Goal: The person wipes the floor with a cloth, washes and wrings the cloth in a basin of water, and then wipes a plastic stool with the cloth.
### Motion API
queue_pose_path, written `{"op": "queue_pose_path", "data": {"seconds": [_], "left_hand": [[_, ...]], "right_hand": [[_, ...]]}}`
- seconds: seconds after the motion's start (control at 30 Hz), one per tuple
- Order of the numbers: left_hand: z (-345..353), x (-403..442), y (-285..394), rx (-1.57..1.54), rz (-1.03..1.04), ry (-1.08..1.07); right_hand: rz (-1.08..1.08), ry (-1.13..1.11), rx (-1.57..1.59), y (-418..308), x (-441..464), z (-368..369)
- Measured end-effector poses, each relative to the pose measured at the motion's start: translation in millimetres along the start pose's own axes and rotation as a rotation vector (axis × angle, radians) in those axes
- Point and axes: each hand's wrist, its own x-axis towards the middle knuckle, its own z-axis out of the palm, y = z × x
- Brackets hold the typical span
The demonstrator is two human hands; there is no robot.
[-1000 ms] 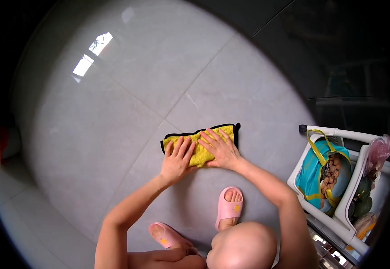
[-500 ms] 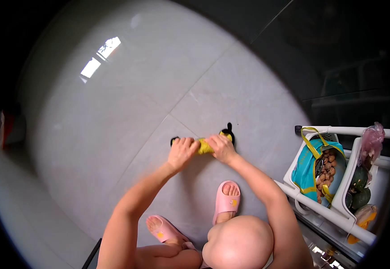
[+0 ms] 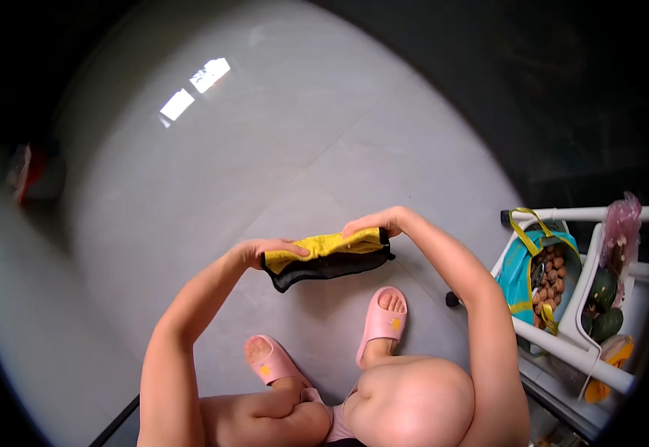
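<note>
A yellow cloth (image 3: pixel 328 246) with a black edge and a dark underside is stretched between my two hands, in front of my feet. My left hand (image 3: pixel 271 252) grips its left end, thumb lying on the yellow face. At the right end, my right hand (image 3: pixel 373 222) is closed on the upper edge. The dark side of the cloth hangs down toward me, showing below the yellow strip.
A white shelf cart (image 3: pixel 574 360) stands at the right. It holds a blue bag (image 3: pixel 517 277), walnuts (image 3: pixel 548 279), dark green squashes (image 3: pixel 606 325) and a cut pumpkin (image 3: pixel 609 372). Pink slippers (image 3: pixel 384 319) are on my feet. Grey tiles (image 3: pixel 183 186) cover the floor.
The cloth was bunched up between my hands. Now it is spread out wide, its dark side hanging down. My hands have moved farther apart.
</note>
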Motion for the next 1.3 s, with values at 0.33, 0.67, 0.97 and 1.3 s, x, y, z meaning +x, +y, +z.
{"op": "queue_pose_path", "data": {"seconds": [0.33, 0.67, 0.97, 1.3], "left_hand": [[-63, -43, -76, -0.213, 0.250, 0.580], [-8, -58, -108, 1.414, 0.752, 1.147], [-26, -15, -121, 1.691, 0.811, 1.404], [-42, -164, -289, 1.028, 0.381, 1.991]], "right_hand": [[-0.264, 0.205, -0.131, -61, 28, 8], [-0.985, 0.929, -1.388, -27, -2, 85], [-1.038, 0.930, -1.739, -39, 47, 63], [-1.427, 0.550, -1.936, -268, 99, 254]]}}
